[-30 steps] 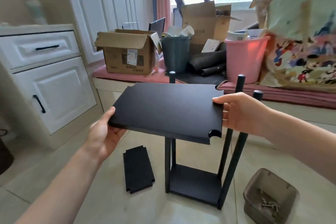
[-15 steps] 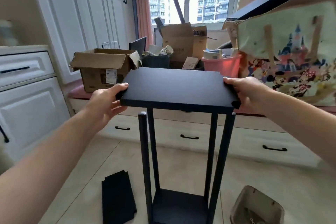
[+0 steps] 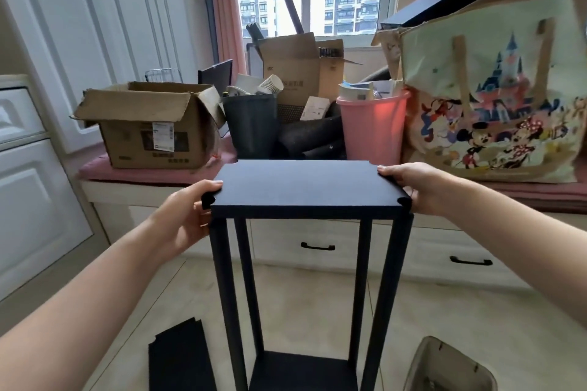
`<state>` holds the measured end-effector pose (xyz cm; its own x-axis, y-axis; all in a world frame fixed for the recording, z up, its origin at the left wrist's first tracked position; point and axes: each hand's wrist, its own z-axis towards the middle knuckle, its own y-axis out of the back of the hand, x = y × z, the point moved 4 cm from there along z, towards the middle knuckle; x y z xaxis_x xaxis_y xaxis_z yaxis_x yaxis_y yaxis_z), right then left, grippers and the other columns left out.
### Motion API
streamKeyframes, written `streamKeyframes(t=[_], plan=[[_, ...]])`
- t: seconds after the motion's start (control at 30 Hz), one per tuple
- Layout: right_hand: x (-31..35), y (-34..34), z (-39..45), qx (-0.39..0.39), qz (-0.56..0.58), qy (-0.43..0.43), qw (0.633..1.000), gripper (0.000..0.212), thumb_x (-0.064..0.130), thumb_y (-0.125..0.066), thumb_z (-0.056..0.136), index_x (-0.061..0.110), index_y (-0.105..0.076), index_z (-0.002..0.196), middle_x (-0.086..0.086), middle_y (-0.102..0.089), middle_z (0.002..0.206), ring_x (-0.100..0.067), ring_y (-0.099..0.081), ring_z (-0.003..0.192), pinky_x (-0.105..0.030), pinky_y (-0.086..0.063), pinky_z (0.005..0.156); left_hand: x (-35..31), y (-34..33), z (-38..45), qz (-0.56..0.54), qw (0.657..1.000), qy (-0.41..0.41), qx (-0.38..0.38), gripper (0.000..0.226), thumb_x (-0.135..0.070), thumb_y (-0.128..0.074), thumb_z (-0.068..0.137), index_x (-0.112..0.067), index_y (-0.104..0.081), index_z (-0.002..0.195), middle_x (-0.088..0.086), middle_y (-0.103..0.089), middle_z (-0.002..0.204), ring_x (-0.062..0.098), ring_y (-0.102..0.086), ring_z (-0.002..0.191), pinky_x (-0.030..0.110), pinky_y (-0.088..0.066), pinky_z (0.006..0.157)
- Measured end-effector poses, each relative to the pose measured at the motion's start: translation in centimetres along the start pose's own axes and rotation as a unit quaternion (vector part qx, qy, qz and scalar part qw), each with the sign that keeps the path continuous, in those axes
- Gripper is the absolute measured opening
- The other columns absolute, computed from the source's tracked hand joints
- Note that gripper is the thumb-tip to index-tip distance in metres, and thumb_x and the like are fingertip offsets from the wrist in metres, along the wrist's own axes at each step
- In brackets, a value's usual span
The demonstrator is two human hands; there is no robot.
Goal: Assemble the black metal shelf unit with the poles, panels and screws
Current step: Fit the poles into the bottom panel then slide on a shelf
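A black metal panel [image 3: 305, 184] with notched corners lies level on top of the black poles [image 3: 227, 295] of the shelf frame. My left hand [image 3: 187, 216] grips the panel's left edge, thumb on top near the front corner notch. Gripping the right edge is my right hand [image 3: 416, 187], its thumb on the panel's top. The poles run down to a bottom panel [image 3: 301, 371] on the floor. Whether the pole tops sit in the notches is hidden under the panel.
A spare black panel [image 3: 181, 359] lies on the floor at the left. A grey tray [image 3: 444, 368] stands on the floor at the lower right. Behind the frame a window seat [image 3: 152, 176] carries cardboard boxes, bins and a printed bag. White drawers are at the left.
The panel has come down level onto the pole tops and the front left pole now stands under its corner. Both hands kept their grip. The view has tilted further up.
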<state>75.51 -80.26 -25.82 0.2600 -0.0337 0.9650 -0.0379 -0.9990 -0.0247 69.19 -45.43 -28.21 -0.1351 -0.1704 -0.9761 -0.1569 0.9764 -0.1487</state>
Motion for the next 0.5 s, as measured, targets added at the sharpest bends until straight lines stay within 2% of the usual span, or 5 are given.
streamKeyframes(t=[0.2, 0.27, 0.37, 0.4, 0.5], plan=[[-0.8, -0.3, 0.7, 0.017, -0.012, -0.010, 1.000, 0.013, 0.016, -0.061, 0.096, 0.010, -0.063, 0.108, -0.005, -0.068, 0.091, -0.016, -0.067, 0.069, -0.029, -0.055, 0.065, 1.1, 0.3, 0.8, -0.050, 0.999, 0.018, 0.010, 0.024, -0.027, -0.059, 0.095, -0.010, -0.065, 0.111, 0.005, -0.067, 0.084, 0.021, -0.061, 0.083, 0.049, -0.042, 0.110], [-0.9, -0.5, 0.7, 0.014, -0.018, -0.014, 1.000, 0.008, 0.015, -0.061, 0.096, 0.009, -0.062, 0.102, -0.004, -0.067, 0.086, -0.012, -0.068, 0.055, -0.024, -0.055, 0.053, 1.2, 0.2, 0.8, -0.046, 0.998, 0.030, 0.012, 0.024, -0.028, -0.059, 0.095, -0.009, -0.064, 0.110, 0.003, -0.067, 0.077, 0.018, -0.062, 0.073, 0.042, -0.051, 0.096], [-1.0, -0.7, 0.7, -0.003, -0.037, -0.008, 0.999, 0.006, 0.014, -0.062, 0.096, 0.008, -0.062, 0.097, -0.004, -0.064, 0.082, -0.008, -0.064, 0.043, -0.019, -0.049, 0.038, 1.4, 0.1, 0.6, -0.032, 0.998, 0.047, 0.007, 0.020, -0.030, -0.059, 0.096, -0.011, -0.063, 0.099, -0.001, -0.063, 0.061, 0.012, -0.058, 0.051, 0.024, -0.051, 0.054], [-1.0, -0.7, 0.7, -0.007, -0.038, -0.003, 0.999, 0.008, 0.014, -0.062, 0.096, 0.007, -0.063, 0.100, -0.004, -0.064, 0.082, -0.007, -0.063, 0.041, -0.019, -0.047, 0.036, 1.5, 0.1, 0.6, -0.028, 0.998, 0.051, 0.007, 0.021, -0.032, -0.060, 0.096, -0.011, -0.063, 0.098, -0.001, -0.062, 0.059, 0.011, -0.057, 0.050, 0.022, -0.049, 0.050], [-1.1, -0.7, 0.8, -0.004, -0.025, -0.012, 1.000, 0.006, 0.013, -0.060, 0.097, 0.009, -0.063, 0.097, -0.003, -0.064, 0.077, -0.007, -0.062, 0.039, -0.017, -0.045, 0.035, 1.8, 0.1, 1.0, -0.033, 0.998, 0.055, 0.007, 0.023, -0.034, -0.063, 0.094, -0.011, -0.063, 0.098, -0.002, -0.057, 0.060, 0.012, -0.049, 0.058, 0.023, -0.041, 0.059]])
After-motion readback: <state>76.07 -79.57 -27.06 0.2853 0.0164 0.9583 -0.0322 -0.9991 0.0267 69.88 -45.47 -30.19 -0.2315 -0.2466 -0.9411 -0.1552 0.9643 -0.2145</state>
